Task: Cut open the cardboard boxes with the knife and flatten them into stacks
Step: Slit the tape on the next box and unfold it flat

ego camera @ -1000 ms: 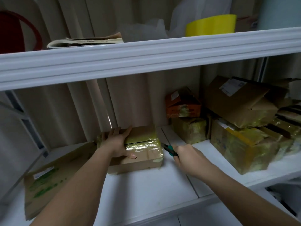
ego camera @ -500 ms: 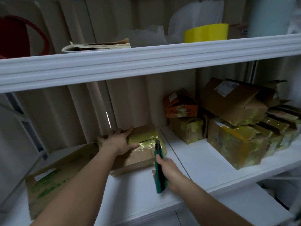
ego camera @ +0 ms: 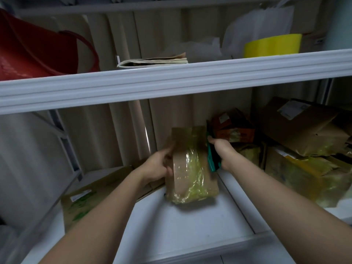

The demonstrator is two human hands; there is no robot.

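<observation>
Head view: cutting step in hand, left hand (ego camera: 159, 166) grasping taped box (ego camera: 190, 168) tipped on end on lower shelf (ego camera: 190, 225), right hand (ego camera: 222, 149) clenching knife (ego camera: 213, 159) beside it; next move, judged, needs blade on tape seam.

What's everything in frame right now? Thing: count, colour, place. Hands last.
taped box: 1, brown with yellowish tape, tipped up on lower shelf, centre
knife: 1, green handle, at box's right side
flattened cardboard: 1, brown with green print, lower shelf left
piled boxes: several, brown and orange, yellowish tape, lower shelf right
red bag: 1, upper shelf left
folded papers: 1 stack, beige, upper shelf centre
yellow container: 1, upper shelf right
white plastic bags: count unclear, behind container
left hand: grips box's left side
right hand: grips knife
</observation>
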